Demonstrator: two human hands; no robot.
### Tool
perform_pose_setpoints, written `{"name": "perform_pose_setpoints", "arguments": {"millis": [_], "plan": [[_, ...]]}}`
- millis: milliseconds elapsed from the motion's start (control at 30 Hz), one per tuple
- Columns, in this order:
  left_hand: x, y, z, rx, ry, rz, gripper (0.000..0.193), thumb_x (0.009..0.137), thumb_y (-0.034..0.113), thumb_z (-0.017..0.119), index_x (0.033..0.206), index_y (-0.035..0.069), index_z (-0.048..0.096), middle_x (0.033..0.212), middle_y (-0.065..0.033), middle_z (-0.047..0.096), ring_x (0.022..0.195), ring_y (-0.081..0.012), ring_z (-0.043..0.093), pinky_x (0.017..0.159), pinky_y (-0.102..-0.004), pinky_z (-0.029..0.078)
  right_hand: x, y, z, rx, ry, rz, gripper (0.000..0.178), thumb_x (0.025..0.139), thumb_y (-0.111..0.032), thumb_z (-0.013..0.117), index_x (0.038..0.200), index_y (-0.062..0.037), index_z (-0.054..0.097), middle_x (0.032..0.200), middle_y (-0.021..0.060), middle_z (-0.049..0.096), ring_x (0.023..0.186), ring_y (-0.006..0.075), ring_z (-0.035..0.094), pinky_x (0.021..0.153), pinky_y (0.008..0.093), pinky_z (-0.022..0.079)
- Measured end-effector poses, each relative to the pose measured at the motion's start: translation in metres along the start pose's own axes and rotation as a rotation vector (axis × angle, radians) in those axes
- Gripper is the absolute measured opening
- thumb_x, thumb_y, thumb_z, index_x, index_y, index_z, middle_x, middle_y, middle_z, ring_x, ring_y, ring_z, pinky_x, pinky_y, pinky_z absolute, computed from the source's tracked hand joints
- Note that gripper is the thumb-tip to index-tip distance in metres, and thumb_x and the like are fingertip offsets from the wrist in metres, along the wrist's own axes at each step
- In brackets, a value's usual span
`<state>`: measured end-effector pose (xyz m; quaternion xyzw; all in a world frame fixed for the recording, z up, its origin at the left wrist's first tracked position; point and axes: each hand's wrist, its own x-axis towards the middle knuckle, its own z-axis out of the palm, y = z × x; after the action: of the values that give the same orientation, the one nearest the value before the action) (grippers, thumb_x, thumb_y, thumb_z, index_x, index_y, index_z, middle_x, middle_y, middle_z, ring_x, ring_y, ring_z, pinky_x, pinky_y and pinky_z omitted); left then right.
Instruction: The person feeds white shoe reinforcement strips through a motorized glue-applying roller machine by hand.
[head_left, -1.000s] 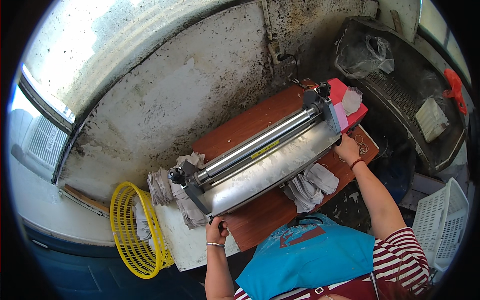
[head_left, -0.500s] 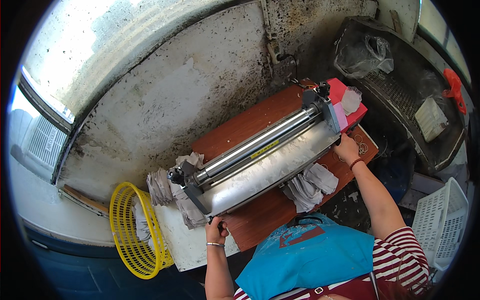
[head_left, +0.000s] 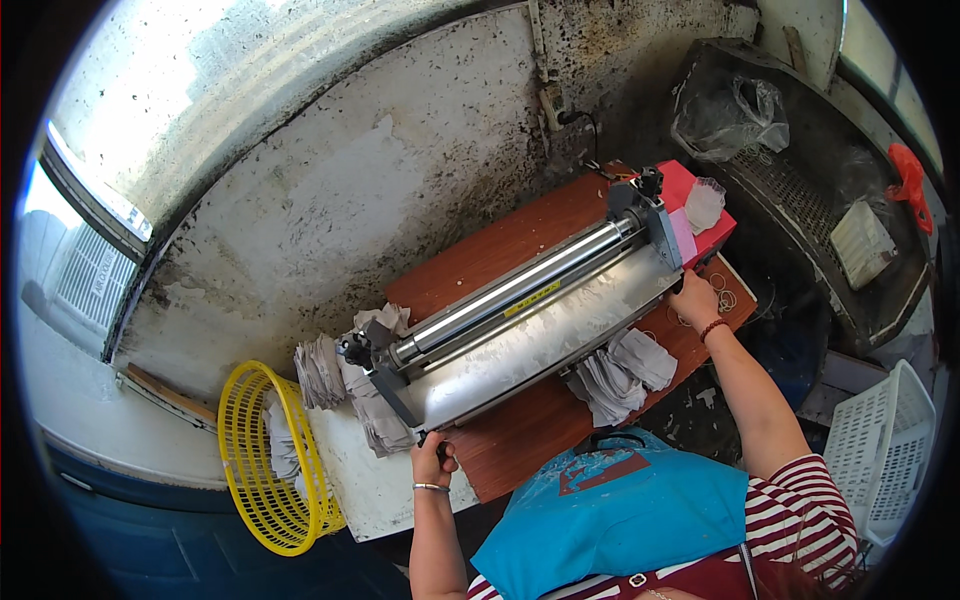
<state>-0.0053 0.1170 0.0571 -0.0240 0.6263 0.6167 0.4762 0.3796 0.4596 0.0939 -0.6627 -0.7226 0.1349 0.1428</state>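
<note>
A metal roller machine (head_left: 545, 345) lies slantwise on the reddish-brown wooden board, with shiny rollers and a smooth steel plate along its near side. My left hand (head_left: 431, 462) is closed around a small black handle (head_left: 442, 452) at the machine's near left corner. At the opposite end my right hand (head_left: 695, 300) is closed on a dark handle (head_left: 678, 284), mostly covered by the fingers. Close to the plate's front edge lies a stack of thin greyish-white sheets (head_left: 622, 375). More such sheets (head_left: 378, 410) lie by the machine's left end.
A yellow plastic basket (head_left: 236, 440) holding pale sheets stands at left. Behind the machine's right end is a red box (head_left: 718, 237) beside rubber bands (head_left: 727, 298). A dark metal trough (head_left: 800, 190) with plastic bags fills the far right; a white basket (head_left: 875, 440) stands below it.
The view has shifted very slightly. Both hands keep their hold on the handles, and the machine stays in place.
</note>
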Motion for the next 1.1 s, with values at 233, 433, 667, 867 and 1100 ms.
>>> {"name": "perform_pose_setpoints", "arguments": {"millis": [233, 433, 667, 867, 1100], "plan": [[0.0, 0.0, 0.0, -0.005, 0.017, -0.004, 0.01, 0.077, 0.013, 0.06, 0.08, 0.007, 0.052, 0.054, -0.0055, 0.05, 0.038, -0.0126, 0.042, 0.031, -0.0233, 0.029, 0.001, 0.0, 0.0, -0.004, -0.022, 0.025, 0.049, 0.073, -0.042, 0.064, 0.095, 0.001, 0.057, 0.085, 0.0246, 0.065, 0.085, 0.0402, 0.063, 0.076, 0.0466, 0.05], [-0.002, 0.002, 0.003, 0.014, 0.011, 0.009, 0.009, 0.077, 0.013, 0.06, 0.079, 0.006, 0.053, 0.053, -0.0059, 0.05, 0.036, -0.013, 0.04, 0.031, -0.0242, 0.029, 0.002, 0.0, 0.0, -0.002, -0.023, 0.034, 0.049, 0.073, -0.042, 0.063, 0.095, 0.0013, 0.057, 0.086, 0.0251, 0.065, 0.085, 0.0405, 0.063, 0.076, 0.0469, 0.05], [-0.003, 0.002, 0.004, 0.042, 0.052, 0.033, 0.009, 0.077, 0.013, 0.06, 0.078, 0.006, 0.054, 0.052, -0.0066, 0.05, 0.035, -0.0134, 0.04, 0.031, -0.025, 0.029, 0.002, 0.001, 0.001, 0.01, -0.022, 0.025, 0.048, 0.073, -0.04, 0.064, 0.095, 0.0011, 0.057, 0.087, 0.0252, 0.065, 0.086, 0.0404, 0.063, 0.076, 0.0469, 0.05], [0.0, 0.002, 0.0, 0.044, 0.014, -0.005, 0.01, 0.077, 0.013, 0.061, 0.077, 0.006, 0.054, 0.053, -0.0066, 0.05, 0.036, -0.0135, 0.04, 0.032, -0.0248, 0.03, 0.003, 0.001, 0.001, 0.004, -0.022, 0.037, 0.046, 0.072, -0.038, 0.064, 0.096, 0.001, 0.057, 0.088, 0.0246, 0.065, 0.086, 0.0397, 0.063, 0.077, 0.0465, 0.05], [0.005, -0.002, -0.006, -0.129, -0.079, -0.086, 0.008, 0.076, 0.012, 0.061, 0.078, 0.008, 0.054, 0.054, -0.0052, 0.049, 0.037, -0.013, 0.039, 0.034, -0.0234, 0.03, 0.002, 0.0, 0.0, 0.016, -0.028, 0.038, 0.044, 0.072, -0.036, 0.064, 0.097, 0.0004, 0.058, 0.089, 0.0249, 0.065, 0.087, 0.0396, 0.064, 0.078, 0.0466, 0.05]]}}
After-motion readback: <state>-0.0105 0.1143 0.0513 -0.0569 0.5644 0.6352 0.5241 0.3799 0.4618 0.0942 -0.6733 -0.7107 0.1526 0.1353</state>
